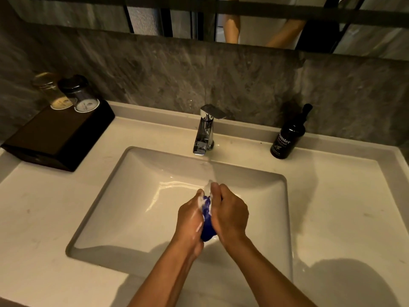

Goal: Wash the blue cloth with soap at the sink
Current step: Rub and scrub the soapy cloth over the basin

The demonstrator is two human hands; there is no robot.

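Head view.

Sink point(106, 207): white rectangular basin set into a pale tabletop point(345, 207); wet sheen on the basin floor.

Tap point(207, 129): chrome, single flat lever, at the back edge of the basin; a thin stream of water falls from the spout toward the hands.

Blue cloth point(207, 227): bunched into a small wad, held over the middle of the basin, sandwiched between both hands; only a strip of blue shows between the palms, with white lather on its upper part.

Left hand point(190, 220): fingers curled around the cloth from the left side, foam on the fingers and wrist.

Right hand point(230, 214): fingers curled around the cloth from the right side, knuckles up, fingertips near the falling water.

Soap bottle point(287, 137): dark pump bottle with white lettering, upright on the tabletop right of the tap, against the grey stone wall point(155, 69).

Dark box point(57, 138): on the tabletop at the back left corner, carrying two glass tumblers point(66, 91) turned upside down, side by side.

Mirror point(243, 18): above the wall, reflecting the person's arms and light shirt.
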